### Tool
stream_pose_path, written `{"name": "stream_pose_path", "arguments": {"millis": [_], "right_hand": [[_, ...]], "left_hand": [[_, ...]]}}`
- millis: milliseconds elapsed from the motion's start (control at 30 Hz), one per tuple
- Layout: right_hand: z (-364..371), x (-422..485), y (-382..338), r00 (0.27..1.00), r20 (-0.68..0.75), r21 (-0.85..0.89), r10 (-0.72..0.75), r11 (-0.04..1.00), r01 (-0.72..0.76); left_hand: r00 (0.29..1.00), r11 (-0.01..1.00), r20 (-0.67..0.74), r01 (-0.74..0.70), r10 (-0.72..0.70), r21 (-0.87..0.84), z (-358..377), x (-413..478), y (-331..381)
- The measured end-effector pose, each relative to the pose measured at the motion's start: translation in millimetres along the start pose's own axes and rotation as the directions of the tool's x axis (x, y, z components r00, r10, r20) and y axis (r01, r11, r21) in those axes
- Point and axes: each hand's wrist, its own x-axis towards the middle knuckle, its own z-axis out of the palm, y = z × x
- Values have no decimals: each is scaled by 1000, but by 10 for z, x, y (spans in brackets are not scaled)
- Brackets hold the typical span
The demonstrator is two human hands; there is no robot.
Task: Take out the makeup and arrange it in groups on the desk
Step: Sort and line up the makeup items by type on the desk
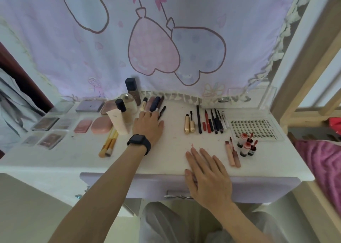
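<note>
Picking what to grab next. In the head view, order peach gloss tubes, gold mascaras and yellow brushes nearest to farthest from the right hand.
1. Peach gloss tubes, just right of the right hand.
2. Gold mascaras, straight ahead of it.
3. Yellow brushes, far left.

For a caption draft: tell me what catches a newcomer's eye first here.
The balloon-print curtain fills the back above the desk. Makeup lies in groups: palettes left, pencils right of centre. The left hand reaches the tubes at the back; the right hand rests flat near the front edge.
</note>
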Motion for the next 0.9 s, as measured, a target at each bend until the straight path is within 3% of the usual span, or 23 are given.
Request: {"name": "stream_pose_path", "arguments": {"millis": [200, 267, 400, 467, 533, 600, 700, 833, 900], "right_hand": [[-19, 6, -19, 1000, -2, 21, 3, 1000, -3], [-32, 4, -21, 1000, 2, 34, 5, 999, -5], [-74, 14, -27, 1000, 20, 62, 21, 998, -22], [-132, 50, -48, 998, 45, 94, 34, 995, -38], [-235, 107, -74, 991, 92, 205, 94, 972, -111], [-409, 211, -94, 952, 176, 426, 252, 852, -305], [-690, 449, -54, 823, 338, 685, 457, 480, -548], [-947, 655, 59, 730, 531, 738, 431, 187, -648], [-1029, 655, 114, 703, 559, 732, 440, 136, -667]], "left_hand": [[988, 991, 78, 132, -133, 22, -99, -59, -89], [982, 984, 88, 172, -167, -43, -139, -117, -100], [978, 894, 79, 207, -192, -398, -189, -327, -95], [990, 785, 15, 121, -141, -607, -269, -506, -23], [994, 713, -79, 0, -78, -701, -383, -707, 66], [989, 705, -147, -107, 4, -701, -479, -883, 134], [970, 727, -199, -236, 138, -645, -560, -1101, 224], [941, 726, -238, -339, 243, -598, -601, -1329, 362], [940, 711, -254, -340, 229, -616, -637, -1390, 434]]}}
